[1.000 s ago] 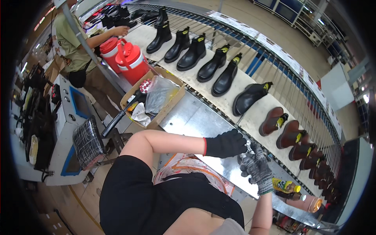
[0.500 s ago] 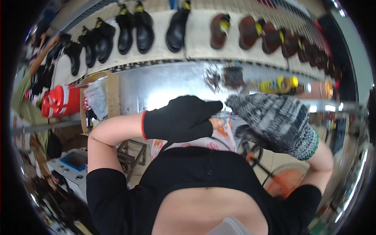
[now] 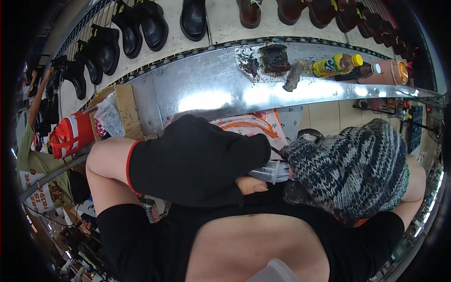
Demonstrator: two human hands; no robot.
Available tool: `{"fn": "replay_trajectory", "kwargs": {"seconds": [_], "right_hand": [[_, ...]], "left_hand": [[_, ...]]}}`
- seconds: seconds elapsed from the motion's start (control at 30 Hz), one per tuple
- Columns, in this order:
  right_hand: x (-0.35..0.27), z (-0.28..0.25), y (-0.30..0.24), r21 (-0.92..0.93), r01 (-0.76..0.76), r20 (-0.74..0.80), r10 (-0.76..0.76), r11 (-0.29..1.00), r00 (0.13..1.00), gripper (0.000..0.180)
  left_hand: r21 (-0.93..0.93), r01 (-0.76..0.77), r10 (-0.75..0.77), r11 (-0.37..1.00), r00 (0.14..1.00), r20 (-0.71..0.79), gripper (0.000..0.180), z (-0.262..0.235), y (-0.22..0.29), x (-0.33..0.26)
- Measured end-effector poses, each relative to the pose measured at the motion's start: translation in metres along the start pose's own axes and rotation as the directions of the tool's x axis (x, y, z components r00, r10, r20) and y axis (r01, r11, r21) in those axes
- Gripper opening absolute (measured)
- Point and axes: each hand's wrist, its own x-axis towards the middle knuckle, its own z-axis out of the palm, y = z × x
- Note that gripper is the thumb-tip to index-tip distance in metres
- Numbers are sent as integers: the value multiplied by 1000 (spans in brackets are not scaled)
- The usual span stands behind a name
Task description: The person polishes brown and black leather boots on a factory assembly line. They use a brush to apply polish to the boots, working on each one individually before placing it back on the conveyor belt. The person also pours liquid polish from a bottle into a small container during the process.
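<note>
My left hand [image 3: 197,164] wears a black glove with a red cuff, and its bare thumb pokes out. It is closed on a small clear plastic piece [image 3: 273,172], boxy, with something greyish inside; I cannot tell its kind. My right hand [image 3: 347,169], in a thick black, white and grey knitted glove, is curled at the right end of that piece. Its fingertips are mostly hidden, so whether it grips the same piece is unclear. A dark curved loop [image 3: 310,135] shows just above the right glove. Both hands are close together before my chest.
Beyond my hands runs a metal bench [image 3: 197,94] holding a stained dark block [image 3: 275,59], a grey roll [image 3: 294,76] and a yellow-labelled bottle [image 3: 331,65]. Black boots [image 3: 152,23] and brown shoes [image 3: 291,9] line a conveyor behind. At left are a cardboard box [image 3: 129,108] and another person's arm [image 3: 40,96].
Both gloved hands appear larger and lower in the picture, while the bench and shoes have shifted upward. The clear plastic piece now shows between the hands.
</note>
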Motion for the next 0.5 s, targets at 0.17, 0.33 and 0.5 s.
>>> {"fn": "replay_trajectory", "kwargs": {"seconds": [0.17,0.33,0.5], "right_hand": [[8,9,4,49,38,-79,-34,998,996,32],[-4,-22,110,-118,-356,-369,292,927,882,31],[9,141,169,55,-715,-184,711,697,679,42]], "left_hand": [[-188,249,-253,950,968,6,32,-13,-20,-10],[-496,307,-528,812,748,-401,33,43,-113,-17],[-451,212,-475,867,625,-619,26,99,-203,20]]}}
